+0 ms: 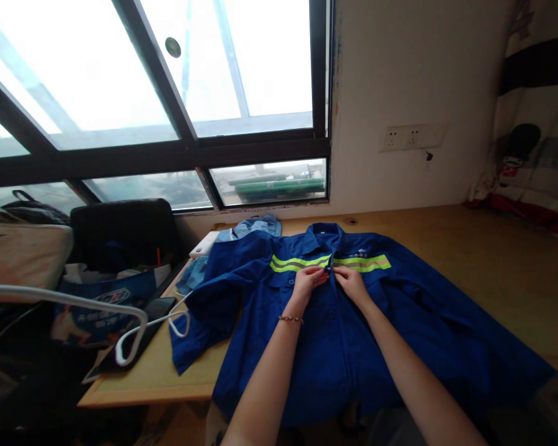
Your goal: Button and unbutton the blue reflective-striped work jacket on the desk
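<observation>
Where the blue work jacket [317, 328] lies: face-up on the wooden table [483, 260], collar [313, 239] at 12 o'clock.
Left hand [309, 280]: digits pinched on front placket [333, 306].
Right hand [350, 282]: likewise, at left's 3 o'clock.

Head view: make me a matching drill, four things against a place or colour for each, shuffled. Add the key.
Things:
1. Blue jacket
2. Bracelet
3. Socket panel
4. Reflective band

Places or colours:
A. Around the left wrist
B. Yellow-green with a grey strip
C. Spread over the table
D. On the wall, right of the window

Pairs: 1-C, 2-A, 3-D, 4-B
</observation>
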`<state>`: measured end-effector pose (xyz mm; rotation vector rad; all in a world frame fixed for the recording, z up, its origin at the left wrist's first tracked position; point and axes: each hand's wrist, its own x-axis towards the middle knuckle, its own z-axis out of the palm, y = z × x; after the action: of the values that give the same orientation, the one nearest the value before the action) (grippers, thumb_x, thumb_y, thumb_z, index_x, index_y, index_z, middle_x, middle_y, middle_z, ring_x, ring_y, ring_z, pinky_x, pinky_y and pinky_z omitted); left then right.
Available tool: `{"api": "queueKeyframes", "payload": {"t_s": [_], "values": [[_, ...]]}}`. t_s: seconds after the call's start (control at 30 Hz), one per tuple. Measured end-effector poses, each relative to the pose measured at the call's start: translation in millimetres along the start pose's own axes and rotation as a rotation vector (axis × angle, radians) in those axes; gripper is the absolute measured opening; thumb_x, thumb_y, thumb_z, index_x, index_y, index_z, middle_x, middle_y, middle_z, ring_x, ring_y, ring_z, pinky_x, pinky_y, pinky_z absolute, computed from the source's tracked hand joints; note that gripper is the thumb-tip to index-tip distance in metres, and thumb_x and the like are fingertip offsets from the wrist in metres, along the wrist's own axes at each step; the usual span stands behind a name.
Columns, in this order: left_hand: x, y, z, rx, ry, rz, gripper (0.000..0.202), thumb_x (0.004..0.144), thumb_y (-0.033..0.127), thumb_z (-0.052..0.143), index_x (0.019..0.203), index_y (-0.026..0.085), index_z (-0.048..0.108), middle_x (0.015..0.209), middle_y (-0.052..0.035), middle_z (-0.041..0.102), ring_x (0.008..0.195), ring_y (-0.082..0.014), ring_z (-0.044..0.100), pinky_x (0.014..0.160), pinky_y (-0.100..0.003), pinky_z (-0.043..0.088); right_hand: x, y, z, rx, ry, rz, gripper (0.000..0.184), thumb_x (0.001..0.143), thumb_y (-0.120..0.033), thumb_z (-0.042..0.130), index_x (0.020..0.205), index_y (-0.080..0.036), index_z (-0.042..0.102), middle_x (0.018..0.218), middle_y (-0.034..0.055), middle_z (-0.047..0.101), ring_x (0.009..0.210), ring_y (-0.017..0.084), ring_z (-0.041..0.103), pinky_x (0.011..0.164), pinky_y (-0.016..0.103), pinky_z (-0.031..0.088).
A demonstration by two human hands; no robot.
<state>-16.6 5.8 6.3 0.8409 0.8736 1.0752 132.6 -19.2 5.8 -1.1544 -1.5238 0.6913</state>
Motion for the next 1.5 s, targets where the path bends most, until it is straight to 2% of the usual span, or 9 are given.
{"api": "queueKeyframes", "payload": {"t_s": [0.1, 0.23, 0.43, 0.5, 0.6, 0.8, 0.9, 1.13, 1.5], "values": [[-2, 1, 4.7, 0.076, 0.022, 0.023, 0.028, 0.055, 0.023, 0.074, 0.077, 0.009, 0.064, 0.071, -0.0099, 0.067, 0.064, -0.0172, 0.063, 0.063, -0.027, 0.051, -2, -1, 1, -0.078, 0.049, 0.033, 0.023, 0.074, -0.023, 0.05, 0.087, -0.016, 0.067, 0.084, 0.0068, 0.067, 0.077, 0.019, 0.061, 0.073, 0.031, 0.047], [-5, 2, 13.2, 0.183, 0.049, 0.078, 0.025, 0.057, 0.029, 0.071, 0.071, 0.01, 0.065, 0.062, -0.0065, 0.065, 0.056, -0.0143, 0.061, 0.058, -0.026, 0.049, -6, -5, 2, -0.133, 0.056, 0.006, 0.021, 0.075, -0.026, 0.049, 0.083, -0.017, 0.066, 0.078, 0.0046, 0.067, 0.069, 0.017, 0.061, 0.066, 0.027, 0.047], [-6, -9, 17.6, 0.47, 0.095, 0.289, 0.03, 0.056, 0.037, 0.069, 0.071, 0.011, 0.066, 0.063, -0.0057, 0.064, 0.057, -0.0148, 0.058, 0.053, -0.023, 0.045, -10, -9, 5, -0.287, 0.068, -0.001, 0.012, 0.072, -0.024, 0.051, 0.075, -0.018, 0.061, 0.066, 0.0023, 0.064, 0.061, 0.016, 0.059, 0.059, 0.024, 0.044], [-5, -13, 17.4, 0.499, 0.124, 0.313, 0.029, 0.056, 0.037, 0.069, 0.069, 0.012, 0.065, 0.06, -0.0049, 0.063, 0.057, -0.0144, 0.057, 0.051, -0.022, 0.043, -11, -9, 8, -0.345, 0.076, 0.002, 0.01, 0.071, -0.022, 0.051, 0.074, -0.018, 0.059, 0.063, 0.0015, 0.062, 0.06, 0.015, 0.058, 0.057, 0.024, 0.042], [-3, -16, 17.5, 0.371, 0.14, 0.239, 0.024, 0.056, 0.032, 0.069, 0.066, 0.012, 0.062, 0.057, -0.0024, 0.06, 0.053, -0.0119, 0.055, 0.049, -0.021, 0.042, -11, -9, 10, -0.344, 0.082, 0.011, 0.01, 0.07, -0.023, 0.052, 0.078, -0.019, 0.057, 0.06, 0.0, 0.061, 0.058, 0.015, 0.057, 0.057, 0.023, 0.042], [-3, -13, 15.3, -0.106, 0.165, -0.041, 0.023, 0.055, 0.02, 0.071, 0.069, 0.013, 0.054, 0.055, 0.0022, 0.054, 0.049, -0.0078, 0.053, 0.051, -0.019, 0.042, -10, -12, 11, -0.217, 0.07, 0.043, 0.021, 0.068, -0.025, 0.053, 0.087, -0.017, 0.057, 0.054, -0.0025, 0.055, 0.049, 0.012, 0.052, 0.052, 0.022, 0.039], [-3, -11, 13.3, -0.189, 0.155, -0.104, 0.023, 0.056, 0.015, 0.069, 0.072, 0.014, 0.052, 0.055, 0.0027, 0.053, 0.049, -0.0082, 0.054, 0.051, -0.02, 0.043, -9, -15, 10, -0.19, 0.08, 0.033, 0.029, 0.069, -0.024, 0.051, 0.096, -0.016, 0.058, 0.051, -0.0039, 0.05, 0.046, 0.011, 0.047, 0.05, 0.021, 0.037], [-1, -11, 11.5, -0.273, 0.127, -0.148, 0.028, 0.058, 0.003, 0.06, 0.081, 0.013, 0.049, 0.059, 0.0009, 0.055, 0.051, -0.0088, 0.056, 0.052, -0.02, 0.044, -8, -13, 8, -0.16, 0.052, 0.035, 0.035, 0.071, -0.022, 0.048, 0.103, -0.015, 0.061, 0.046, -0.0061, 0.04, 0.043, 0.008, 0.036, 0.048, 0.02, 0.033], [-7, -11, 18.5, -0.206, 0.164, -0.011, 0.047, 0.048, 0.004, 0.061, 0.09, 0.018, 0.044, 0.064, 0.0044, 0.055, 0.052, -0.0073, 0.054, 0.052, -0.019, 0.041, -6, -6, 9, -0.059, 0.012, 0.105, 0.038, 0.071, -0.026, 0.047, 0.103, -0.012, 0.061, 0.043, -0.0064, 0.036, 0.041, 0.008, 0.029, 0.043, 0.02, 0.027]]}}
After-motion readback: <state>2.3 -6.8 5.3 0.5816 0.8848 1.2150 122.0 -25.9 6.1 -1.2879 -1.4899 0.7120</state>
